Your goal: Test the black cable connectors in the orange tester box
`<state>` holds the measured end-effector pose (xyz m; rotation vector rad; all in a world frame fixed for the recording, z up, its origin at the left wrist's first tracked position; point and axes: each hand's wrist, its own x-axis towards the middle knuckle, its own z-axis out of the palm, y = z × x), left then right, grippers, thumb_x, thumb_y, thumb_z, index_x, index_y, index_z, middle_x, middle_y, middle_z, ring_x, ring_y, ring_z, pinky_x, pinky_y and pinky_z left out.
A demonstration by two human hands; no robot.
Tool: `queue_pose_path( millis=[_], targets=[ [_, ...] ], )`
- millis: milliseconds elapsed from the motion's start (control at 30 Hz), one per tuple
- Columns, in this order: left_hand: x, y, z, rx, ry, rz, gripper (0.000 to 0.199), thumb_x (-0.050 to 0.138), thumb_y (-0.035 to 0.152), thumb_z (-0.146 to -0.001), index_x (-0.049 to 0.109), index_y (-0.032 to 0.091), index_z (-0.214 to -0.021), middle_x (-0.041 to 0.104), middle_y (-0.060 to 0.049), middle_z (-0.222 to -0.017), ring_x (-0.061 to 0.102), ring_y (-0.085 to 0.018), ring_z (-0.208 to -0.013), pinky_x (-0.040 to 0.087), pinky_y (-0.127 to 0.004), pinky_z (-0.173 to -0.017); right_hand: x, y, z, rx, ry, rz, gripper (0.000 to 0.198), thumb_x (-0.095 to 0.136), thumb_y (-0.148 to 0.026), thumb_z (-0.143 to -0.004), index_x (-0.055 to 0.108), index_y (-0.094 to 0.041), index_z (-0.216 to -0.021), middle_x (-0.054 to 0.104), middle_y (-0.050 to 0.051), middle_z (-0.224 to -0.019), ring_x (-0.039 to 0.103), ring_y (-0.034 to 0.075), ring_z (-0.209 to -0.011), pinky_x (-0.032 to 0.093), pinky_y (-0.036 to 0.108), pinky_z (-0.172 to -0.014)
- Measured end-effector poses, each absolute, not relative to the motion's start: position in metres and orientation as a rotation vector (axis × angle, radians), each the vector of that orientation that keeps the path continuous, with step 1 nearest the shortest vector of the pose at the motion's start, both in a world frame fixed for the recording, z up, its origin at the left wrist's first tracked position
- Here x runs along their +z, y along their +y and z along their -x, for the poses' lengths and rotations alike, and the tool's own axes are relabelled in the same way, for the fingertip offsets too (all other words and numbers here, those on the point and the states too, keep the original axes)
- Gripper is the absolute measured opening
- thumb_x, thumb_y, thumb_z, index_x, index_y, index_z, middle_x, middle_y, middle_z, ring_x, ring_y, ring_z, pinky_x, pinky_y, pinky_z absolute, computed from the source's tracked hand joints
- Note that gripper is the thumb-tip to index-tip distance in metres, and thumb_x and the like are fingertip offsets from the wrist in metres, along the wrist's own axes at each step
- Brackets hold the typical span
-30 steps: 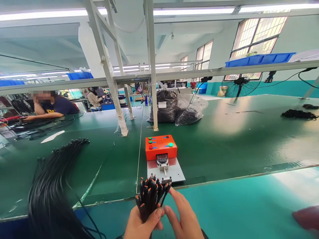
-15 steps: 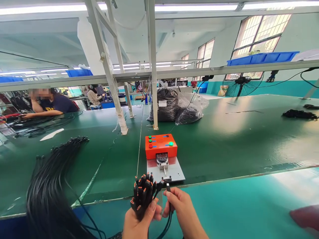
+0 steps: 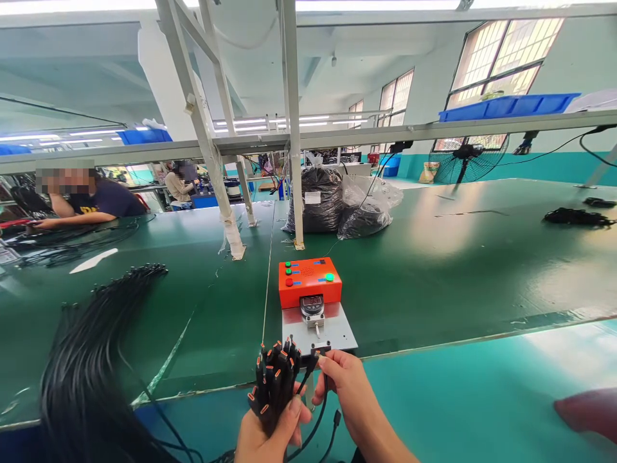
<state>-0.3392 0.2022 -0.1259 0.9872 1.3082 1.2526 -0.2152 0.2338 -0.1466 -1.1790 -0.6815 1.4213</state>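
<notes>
My left hand is closed round a bundle of black USB cables, their plugs upright and showing orange tips. My right hand pinches one black cable plug that stands apart from the bundle, just in front of the tester's metal plate. A loose cable end hangs below my right hand, touched by no fingers. On the plate sits a small digital gauge with a metal probe. Behind it is an orange box with green and red buttons, one green button lit.
A long heap of black cables lies at the left and droops over the table edge. Filled plastic bags stand behind a white post. A person leans on the table at the far left. More cables lie far right.
My right hand has let go of the cable end with the pale metal tip, which now hangs lower. Its fingers have moved slightly up and left onto another plug beside the bundle.
</notes>
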Motion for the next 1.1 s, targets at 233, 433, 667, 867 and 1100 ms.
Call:
queue_pose_path(
  millis=[233, 433, 667, 867, 1100],
  targets=[
    [-0.134, 0.210, 0.352, 1.194, 1.315, -1.132, 0.037, 0.072, 0.053, -0.060, 0.071, 0.016, -0.063, 0.062, -0.001, -0.042, 0.053, -0.017, -0.044, 0.043, -0.026, -0.049, -0.163, 0.219, 0.212, 1.427, -1.051, 1.269, 0.014, 0.053, -0.029, -0.071, 0.055, -0.018, -0.062, 0.064, 0.000, -0.045, 0.059, 0.016, -0.048, 0.043, 0.026, -0.057],
    [-0.124, 0.205, 0.346, 1.131, 1.224, -1.067, 0.031, 0.078, 0.044, -0.058, 0.070, 0.015, -0.059, 0.061, 0.001, -0.044, 0.054, -0.015, -0.046, 0.046, -0.025, -0.048, -0.160, 0.193, 0.221, 0.918, -1.050, 1.221, 0.036, 0.063, -0.035, -0.070, 0.066, -0.024, -0.104, 0.067, 0.006, -0.111, 0.056, 0.027, -0.107, 0.039, 0.035, -0.094],
    [-0.120, 0.199, 0.334, 1.295, 1.256, -1.008, 0.034, 0.079, 0.046, -0.053, 0.079, 0.018, -0.073, 0.079, -0.008, -0.081, 0.069, -0.029, -0.080, 0.054, -0.033, -0.074, -0.139, 0.200, 0.226, 1.197, -0.726, 0.984, 0.031, 0.060, -0.047, -0.076, 0.061, -0.018, -0.066, 0.066, 0.002, -0.060, 0.061, 0.018, -0.067, 0.046, 0.028, -0.072],
    [-0.129, 0.199, 0.337, 1.372, 1.381, -1.166, 0.035, 0.071, 0.052, -0.060, 0.070, 0.017, -0.058, 0.064, -0.002, -0.045, 0.058, -0.017, -0.043, 0.048, -0.025, -0.044, -0.152, 0.219, 0.213, 1.347, -0.774, 1.212, 0.031, 0.060, -0.046, -0.071, 0.058, -0.016, -0.061, 0.057, 0.000, -0.038, 0.057, 0.018, -0.049, 0.046, 0.030, -0.063],
    [-0.139, 0.204, 0.339, 1.304, 1.350, -1.149, 0.044, 0.069, 0.057, -0.061, 0.067, 0.014, -0.071, 0.042, 0.007, -0.035, 0.038, -0.008, -0.032, 0.032, -0.020, -0.034, -0.161, 0.233, 0.211, 1.466, -0.737, 1.208, 0.031, 0.060, -0.047, -0.067, 0.058, -0.016, -0.063, 0.055, -0.002, -0.034, 0.053, 0.015, -0.043, 0.045, 0.028, -0.058]
  ],
)
